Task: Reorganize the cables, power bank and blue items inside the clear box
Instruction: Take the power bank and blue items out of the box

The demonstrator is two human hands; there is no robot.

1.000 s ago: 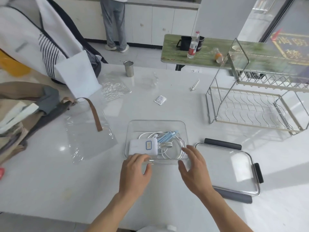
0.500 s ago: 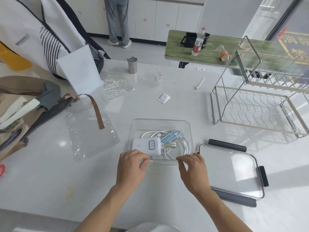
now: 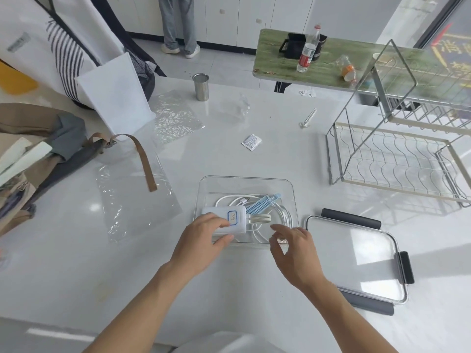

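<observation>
- White glossy worktop [image 3: 254,289]; carries everything below
- Two-tier wire dish rack [image 3: 397,159] on the far right of the worktop; well apart from the box
- White and striped fabric bag [image 3: 76,54] standing far left; tan and grey cloth bundle [image 3: 38,149] lies in front of it, its brown strap [image 3: 145,161] trailing over a flat clear plastic bag [image 3: 135,197]
- Clear rectangular lid with dark grey latches [image 3: 356,258]; flat on the worktop just right of the box, not on it
- Clear rectangular plastic box [image 3: 246,183]; open-topped, centre of the worktop, directly ahead of both hands
- Left hand [image 3: 201,240]; reaches over the near rim into the box; fingers curled over the top of the power bank, thumb on its near edge, so it grips it
- Right hand [image 3: 295,250]; at the box's near right corner; fingers loosely bent and slightly spread, index reaching toward the cables; cannot tell if it touches anything
- White coiled charging cables [image 3: 280,212]; loose loops on the box floor, right half
- White rectangular power bank with blue-framed label [image 3: 235,217]; inside the box, near left, lying on the cable loops
- Light blue slim stick-like items [image 3: 263,203]; inside the box, bunched and angled, just beyond the power bank, over the cables
- Steel cup [image 3: 200,87] upright at the far edge; small white sachet [image 3: 251,142] between cup and box
</observation>
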